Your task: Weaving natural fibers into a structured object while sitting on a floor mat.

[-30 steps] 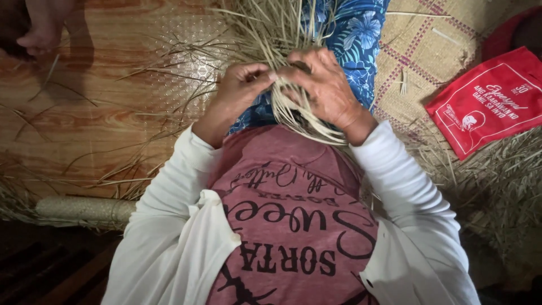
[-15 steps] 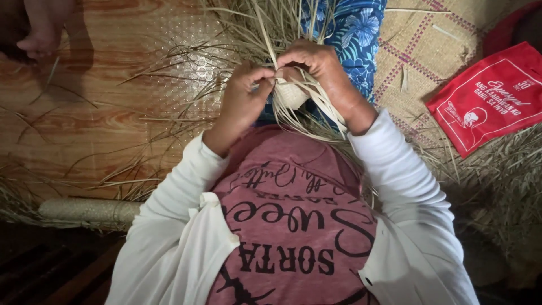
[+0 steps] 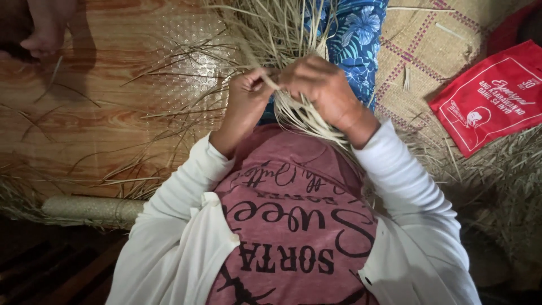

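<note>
Both hands, left hand point(image 3: 248, 90) and right hand point(image 3: 319, 85), pinch the dry straw strips point(image 3: 299, 116) tight in their grip so the loose ends fan out past it.

Two hands, left point(image 3: 248, 90) and right point(image 3: 319, 87), one red bag point(image 3: 491, 104), one rolled mat point(image 3: 93, 210).

dry matt straw strips point(image 3: 293, 34), glossy wood-look floor point(image 3: 84, 113), woven mat point(image 3: 429, 51)

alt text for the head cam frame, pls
Left hand and right hand grip a bundle of dry straw strands above the lap. A woven mat, red packet and wood-pattern floor surround them.
</note>
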